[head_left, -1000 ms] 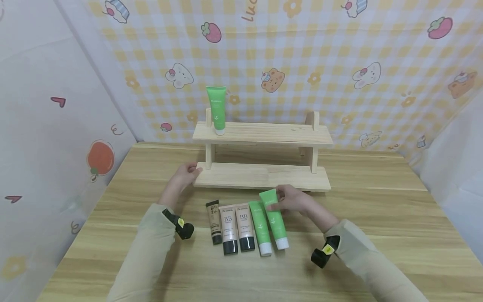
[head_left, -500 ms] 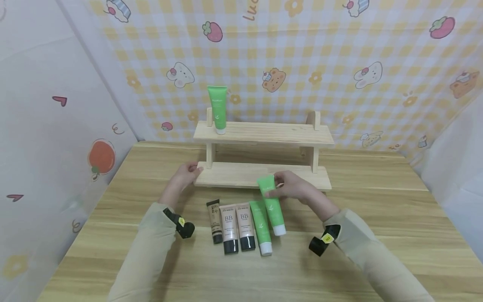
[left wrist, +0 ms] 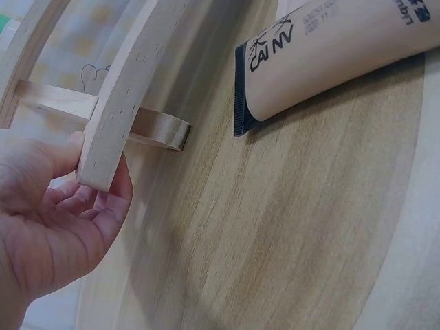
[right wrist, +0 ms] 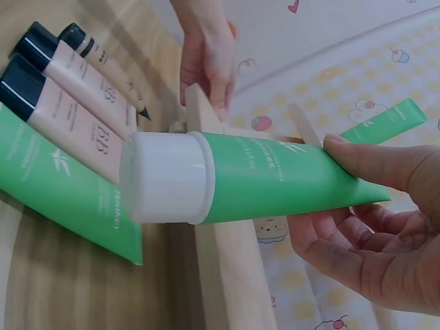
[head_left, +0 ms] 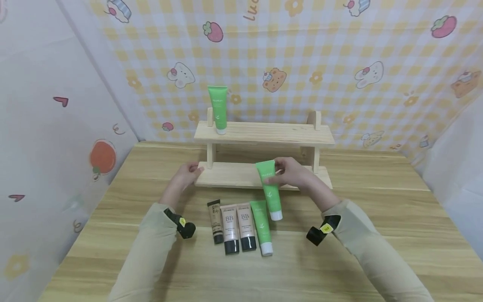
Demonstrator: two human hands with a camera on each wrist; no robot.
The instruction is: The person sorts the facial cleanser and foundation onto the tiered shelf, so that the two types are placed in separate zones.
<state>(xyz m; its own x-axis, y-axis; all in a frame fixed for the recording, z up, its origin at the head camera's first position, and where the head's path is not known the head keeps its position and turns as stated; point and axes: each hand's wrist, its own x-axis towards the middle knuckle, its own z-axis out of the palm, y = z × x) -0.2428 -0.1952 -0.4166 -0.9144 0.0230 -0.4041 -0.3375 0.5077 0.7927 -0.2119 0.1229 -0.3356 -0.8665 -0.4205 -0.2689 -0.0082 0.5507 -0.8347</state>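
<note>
A green tube with a white cap (head_left: 270, 191) is pinched near its flat end by my right hand (head_left: 293, 173), cap downward, in front of the lower shelf. The right wrist view shows the thumb on one face of this green tube (right wrist: 268, 182) and fingers on the other. My left hand (head_left: 185, 175) grips the left end of the lower board of a two-tier wooden shelf (head_left: 234, 174). Seen from the left wrist, thumb and fingers curl round the board end (left wrist: 103, 155). Another green tube (head_left: 218, 109) stands cap down on the upper tier's left end.
In a row on the wooden table (head_left: 339, 260) lie a small tan tube (head_left: 215, 220), two BB cream tubes (head_left: 229, 226) with black caps, and a green tube (head_left: 262, 224). A checked cloth (head_left: 241, 50) hangs behind the shelf.
My right hand has lifted the green tube from the right end of the row, up and away toward the lower shelf. The left hand keeps its grip on the shelf.
</note>
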